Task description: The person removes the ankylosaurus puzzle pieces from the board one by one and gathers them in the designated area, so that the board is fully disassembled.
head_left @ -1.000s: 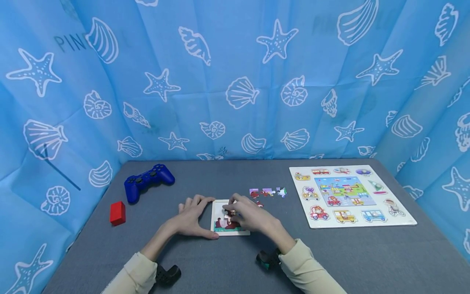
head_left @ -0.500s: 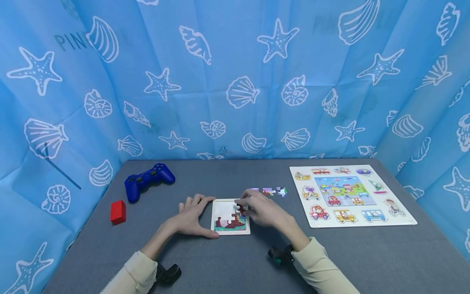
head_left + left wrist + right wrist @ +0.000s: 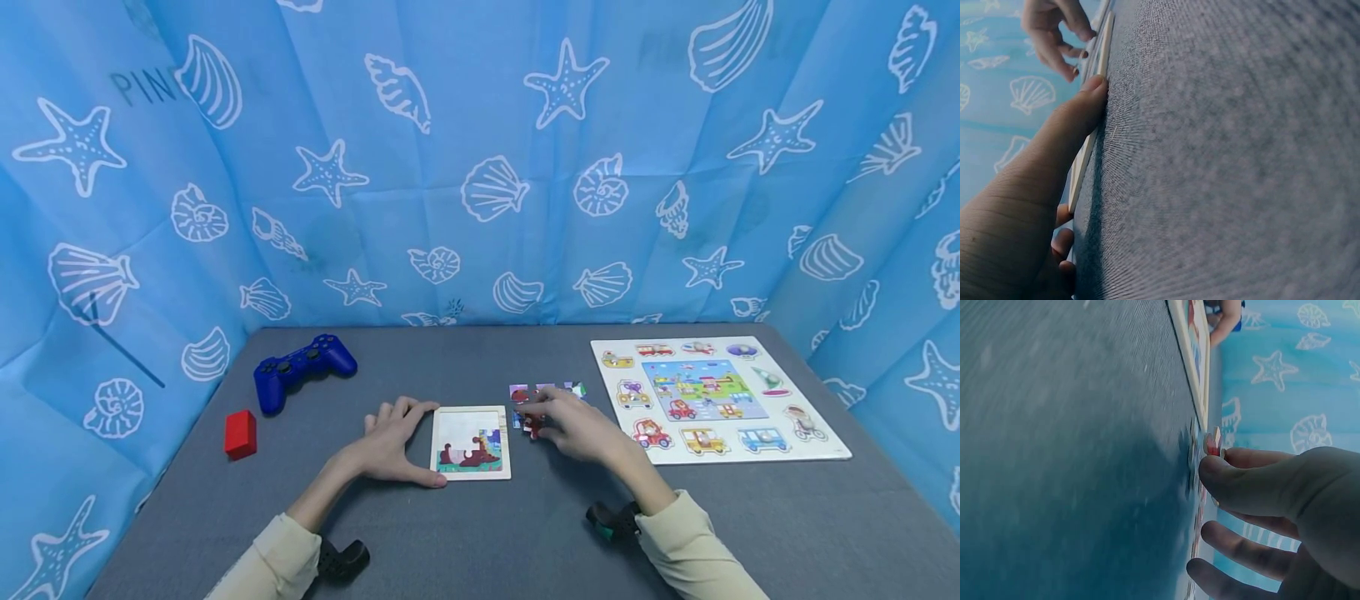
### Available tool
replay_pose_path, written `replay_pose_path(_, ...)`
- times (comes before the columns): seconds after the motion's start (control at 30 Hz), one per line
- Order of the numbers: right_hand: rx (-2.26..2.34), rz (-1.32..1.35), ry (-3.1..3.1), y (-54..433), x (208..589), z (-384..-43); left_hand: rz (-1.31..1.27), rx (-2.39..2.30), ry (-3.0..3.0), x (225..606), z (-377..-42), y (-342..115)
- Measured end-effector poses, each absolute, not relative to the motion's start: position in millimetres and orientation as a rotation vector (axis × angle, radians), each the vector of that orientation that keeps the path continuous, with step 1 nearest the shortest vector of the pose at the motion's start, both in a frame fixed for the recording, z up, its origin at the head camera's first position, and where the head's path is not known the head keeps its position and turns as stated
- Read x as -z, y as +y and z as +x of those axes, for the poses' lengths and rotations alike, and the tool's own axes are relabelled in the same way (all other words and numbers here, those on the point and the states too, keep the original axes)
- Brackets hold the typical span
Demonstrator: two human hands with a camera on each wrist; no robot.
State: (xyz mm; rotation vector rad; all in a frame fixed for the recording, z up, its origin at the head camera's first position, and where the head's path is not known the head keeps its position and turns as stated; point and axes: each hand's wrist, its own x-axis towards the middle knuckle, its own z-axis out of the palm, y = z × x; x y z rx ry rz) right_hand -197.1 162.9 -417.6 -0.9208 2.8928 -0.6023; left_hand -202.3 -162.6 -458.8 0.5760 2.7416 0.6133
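Blue seashell curtain (image 3: 480, 117), grey tabletop (image 3: 465, 542) — left hand (image 3: 387, 446) spread against puzzle tray (image 3: 480, 476), right hand (image 3: 577, 427) pinching piece (image 3: 1212, 444)

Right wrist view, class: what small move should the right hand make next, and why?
Probably lower the pinched puzzle piece onto the table and release it: the right hand holds it close by the loose pieces, outside the frame, which the left hand touches.

The left hand (image 3: 1029, 175) holds a pale frame (image 3: 1082, 165).
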Motion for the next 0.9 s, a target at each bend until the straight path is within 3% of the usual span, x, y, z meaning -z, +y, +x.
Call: replay_pose_path(0.9,0.536,-0.714,2.929,184,422,-201,0.582,-0.616,2.736,460,-203,-163)
